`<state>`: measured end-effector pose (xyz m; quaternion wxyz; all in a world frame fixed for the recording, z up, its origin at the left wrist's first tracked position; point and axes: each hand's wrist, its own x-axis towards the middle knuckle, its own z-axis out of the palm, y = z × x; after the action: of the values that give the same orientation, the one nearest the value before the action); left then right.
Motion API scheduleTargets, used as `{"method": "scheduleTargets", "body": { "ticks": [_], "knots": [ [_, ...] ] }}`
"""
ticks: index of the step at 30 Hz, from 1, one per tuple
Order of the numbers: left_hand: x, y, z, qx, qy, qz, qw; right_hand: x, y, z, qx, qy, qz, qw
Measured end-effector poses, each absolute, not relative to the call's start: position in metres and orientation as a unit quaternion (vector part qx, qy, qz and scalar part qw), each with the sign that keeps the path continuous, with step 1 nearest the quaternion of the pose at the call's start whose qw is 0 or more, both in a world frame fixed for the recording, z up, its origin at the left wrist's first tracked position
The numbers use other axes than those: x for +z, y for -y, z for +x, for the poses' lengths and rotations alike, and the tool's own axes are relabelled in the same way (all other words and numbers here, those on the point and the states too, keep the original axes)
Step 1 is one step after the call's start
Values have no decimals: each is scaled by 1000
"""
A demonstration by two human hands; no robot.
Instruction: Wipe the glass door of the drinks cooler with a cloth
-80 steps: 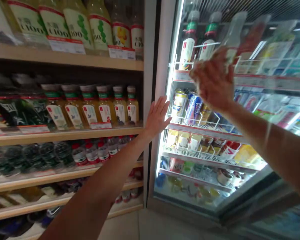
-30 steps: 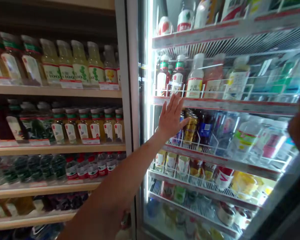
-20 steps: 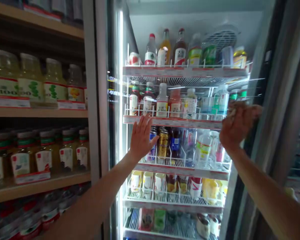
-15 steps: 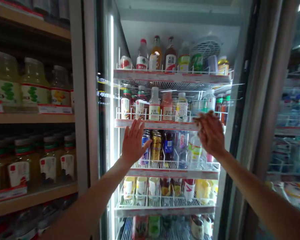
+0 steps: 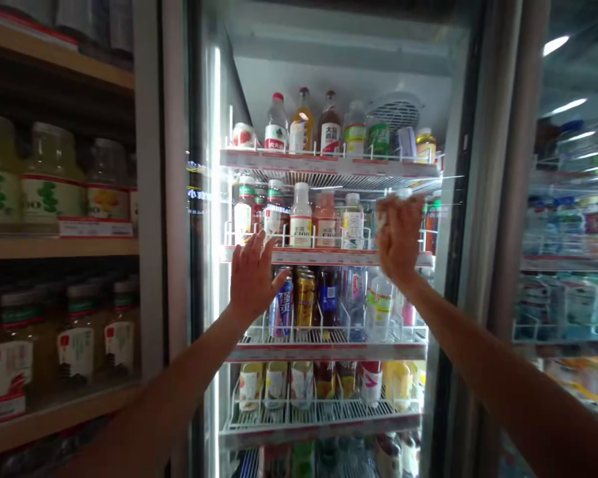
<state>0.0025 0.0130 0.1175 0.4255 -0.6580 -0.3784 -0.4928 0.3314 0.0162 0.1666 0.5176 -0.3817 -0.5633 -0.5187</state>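
Glass (image 5: 329,66) fronts the lit cooler dead ahead of you, taking up the middle of your view, with the drinks showing behind it. At its 9 o'clock your left hand (image 5: 252,279) is spread flat, palm towards the glass and fingers up, gripping nothing; it looks pressed there, though contact can't be confirmed. Your right hand (image 5: 398,242) is raised at 2 o'clock, fingers bunched and smeared by motion, so you cannot tell whether they grip anything.

Half a second ago that right hand sat lower against the shelves, and just before that it was out by the cooler's right edge. It has swept inward and up, while your left has kept its place beside the blue can (image 5: 282,309). I'd judge your right as the working hand and your left as the steadying one.

Beyond the glass, the white-labelled bottle (image 5: 353,222) shows just to your right hand's 9 o'clock, and the gold can (image 5: 306,299) at 6. Furthest out, wooden shelves (image 5: 60,249) stand at 9 o'clock and a second cooler (image 5: 568,265) at 3.
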Motion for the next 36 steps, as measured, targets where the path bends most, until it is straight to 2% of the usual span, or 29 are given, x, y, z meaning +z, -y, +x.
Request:
{"method": "scheduleTargets", "body": {
  "ticks": [2,3,6,8,12,13,17,18,22,23,26,27,32,36],
  "knots": [
    [127,-12,-6,-496,389,-657,414,172,-16,320,-520,624,-354,463],
    [131,-12,-10,-494,396,-658,408,175,-17,316,-520,624,-351,467],
    [140,-11,-21,-474,406,-672,399,187,-20,300,-506,533,-374,566],
    [143,-9,-27,-463,406,-678,401,190,-23,282,-504,523,-368,581],
    [147,-6,-38,-465,433,-662,398,192,-23,248,-517,663,-303,448],
    [148,-6,-41,-464,442,-660,392,195,-23,245,-510,661,-309,455],
    [151,-3,-52,-446,449,-673,382,212,-26,233,-464,547,-368,591],
    [150,-3,-55,-443,449,-674,384,213,-27,225,-465,566,-357,579],
    [141,-3,-67,-440,455,-665,397,217,-26,183,-481,737,-263,396],
    [139,-4,-70,-440,453,-663,401,220,-26,173,-477,735,-272,398],
    [131,-3,-80,-439,441,-663,416,234,-26,140,-448,642,-346,517],
    [129,-3,-84,-439,441,-661,420,237,-26,128,-445,637,-342,529],
    [119,5,-104,-421,463,-647,435,239,-21,65,-473,770,-216,371],
    [117,8,-116,-403,451,-650,460,251,-20,34,-428,723,-298,454]
  ]
}}
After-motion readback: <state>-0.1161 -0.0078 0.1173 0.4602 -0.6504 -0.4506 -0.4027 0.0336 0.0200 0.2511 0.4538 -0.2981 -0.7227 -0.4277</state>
